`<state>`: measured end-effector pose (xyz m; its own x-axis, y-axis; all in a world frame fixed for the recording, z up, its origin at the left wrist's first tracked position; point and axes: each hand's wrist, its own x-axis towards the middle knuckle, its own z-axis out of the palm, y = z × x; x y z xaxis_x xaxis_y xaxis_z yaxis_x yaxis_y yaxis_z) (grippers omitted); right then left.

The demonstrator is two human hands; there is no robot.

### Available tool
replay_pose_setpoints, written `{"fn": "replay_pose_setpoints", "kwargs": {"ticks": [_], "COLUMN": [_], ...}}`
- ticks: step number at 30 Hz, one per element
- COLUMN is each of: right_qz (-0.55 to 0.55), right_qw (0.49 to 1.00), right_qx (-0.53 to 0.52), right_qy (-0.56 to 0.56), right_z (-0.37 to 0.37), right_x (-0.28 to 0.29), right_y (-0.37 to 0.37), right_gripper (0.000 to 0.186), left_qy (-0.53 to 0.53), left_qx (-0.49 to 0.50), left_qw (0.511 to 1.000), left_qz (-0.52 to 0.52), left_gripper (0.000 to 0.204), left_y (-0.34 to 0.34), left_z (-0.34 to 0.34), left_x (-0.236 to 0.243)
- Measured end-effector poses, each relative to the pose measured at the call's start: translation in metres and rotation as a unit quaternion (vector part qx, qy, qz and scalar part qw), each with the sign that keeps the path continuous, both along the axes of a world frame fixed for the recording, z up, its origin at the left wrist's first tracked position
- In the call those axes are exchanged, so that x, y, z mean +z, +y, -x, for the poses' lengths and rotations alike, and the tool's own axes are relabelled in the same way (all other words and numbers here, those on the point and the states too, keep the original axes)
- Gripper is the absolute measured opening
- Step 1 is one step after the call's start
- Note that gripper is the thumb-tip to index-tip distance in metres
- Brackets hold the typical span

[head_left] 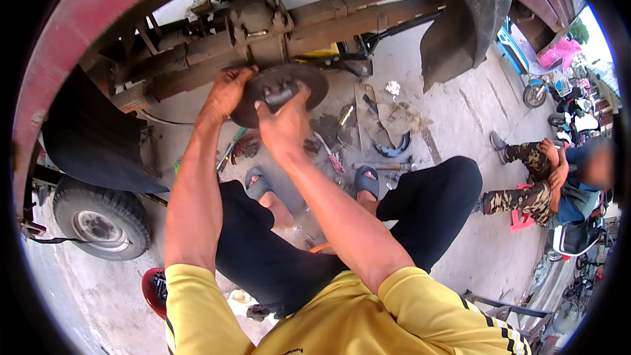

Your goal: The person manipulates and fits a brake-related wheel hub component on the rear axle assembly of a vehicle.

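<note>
In front of me, below the rusty axle [256, 18], is a round dark brake backing plate [315, 85]. My right hand [287, 121] grips a dark, short cylindrical part [279, 94] at the plate's face, thumb on one side and fingers on the other. At the plate's upper left edge my left hand [230, 89] has its fingers curled and pinched together; whatever lies between them is hidden. On the ground under the plate lie a rusty curved brake shoe [246, 147], a screwdriver [227, 153] and pliers with red handles [336, 160].
A hammer [388, 166] and a dark curved shoe [393, 147] lie by my right foot. A red bowl [146, 289] of metal parts stands at lower left, near a truck wheel [102, 223]. Mudflaps [460, 26] hang overhead. Another person [559, 184] sits at right, near parked motorbikes.
</note>
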<state>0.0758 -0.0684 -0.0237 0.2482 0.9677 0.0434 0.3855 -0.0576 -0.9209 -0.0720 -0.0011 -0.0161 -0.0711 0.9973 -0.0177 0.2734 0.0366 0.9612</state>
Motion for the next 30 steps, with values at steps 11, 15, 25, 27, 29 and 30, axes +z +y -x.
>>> {"fn": "replay_pose_setpoints", "kwargs": {"ticks": [11, 15, 25, 27, 29, 30], "right_qz": [-0.031, -0.037, 0.000, -0.010, -0.022, -0.028], "right_qw": [0.997, 0.996, 0.992, 0.991, 0.990, 0.989], "right_qx": [0.036, 0.033, 0.067, 0.065, 0.071, 0.073], "right_qy": [0.068, 0.071, 0.109, 0.115, 0.123, 0.124], "right_z": [-0.012, -0.016, -0.025, -0.024, -0.023, -0.024], "right_x": [-0.008, -0.013, -0.020, -0.022, -0.024, -0.024], "right_y": [-0.001, 0.000, 0.005, 0.006, 0.006, 0.006], "right_gripper": [0.082, 0.080, 0.080, 0.079, 0.080, 0.081], "left_qy": [-0.100, -0.145, -0.128, -0.129, -0.128, -0.129], "left_qx": [-0.053, -0.042, -0.155, -0.153, -0.157, -0.161], "left_qw": [0.992, 0.978, 0.949, 0.949, 0.948, 0.947], "left_qz": [0.063, 0.143, 0.243, 0.244, 0.245, 0.245], "left_gripper": [0.041, 0.037, 0.031, 0.033, 0.034, 0.034], "left_y": [0.000, 0.005, 0.044, 0.042, 0.043, 0.045], "left_z": [0.013, -0.001, 0.028, 0.032, 0.039, 0.040], "left_x": [-0.001, 0.009, -0.010, -0.011, -0.011, -0.012]}}
